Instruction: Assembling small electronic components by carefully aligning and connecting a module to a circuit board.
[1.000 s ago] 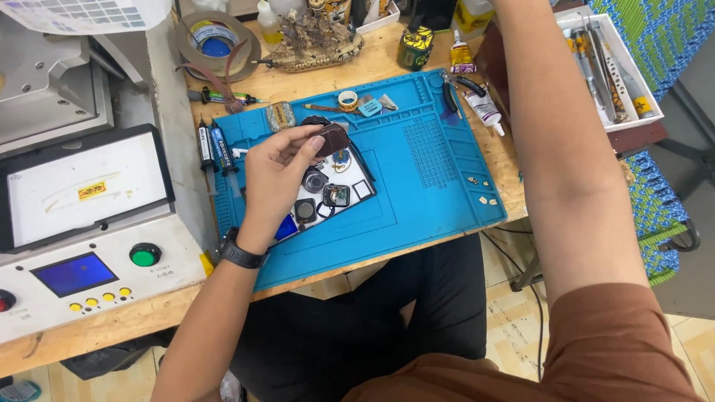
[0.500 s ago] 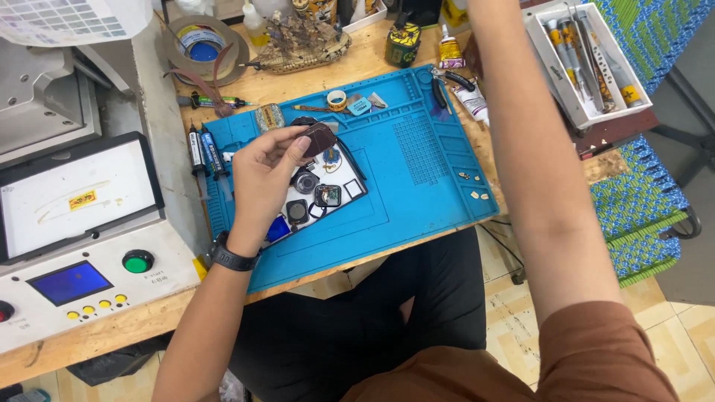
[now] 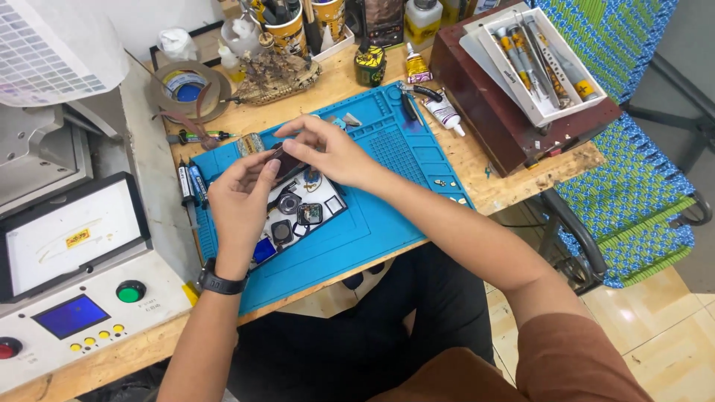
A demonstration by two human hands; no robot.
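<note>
My left hand (image 3: 240, 202), with a black wristband, holds a small dark rectangular part (image 3: 286, 161) above the blue work mat (image 3: 387, 201). My right hand (image 3: 328, 149) has come in from the right and its fingertips pinch the top of the same part. Beneath both hands lies a white tray (image 3: 333, 202) holding several small round and square dark components.
A grey machine (image 3: 74, 260) with a screen, green button and red button fills the left. Tape rolls (image 3: 185, 88), bottles and glue tubes (image 3: 447, 115) line the back of the wooden bench. A dark box with a white tool tray (image 3: 532, 63) sits right, beside a blue-green woven chair (image 3: 633, 201).
My right arm has come down from the back of the bench and its hand now meets the left hand at the dark part. The view has shifted slightly.
</note>
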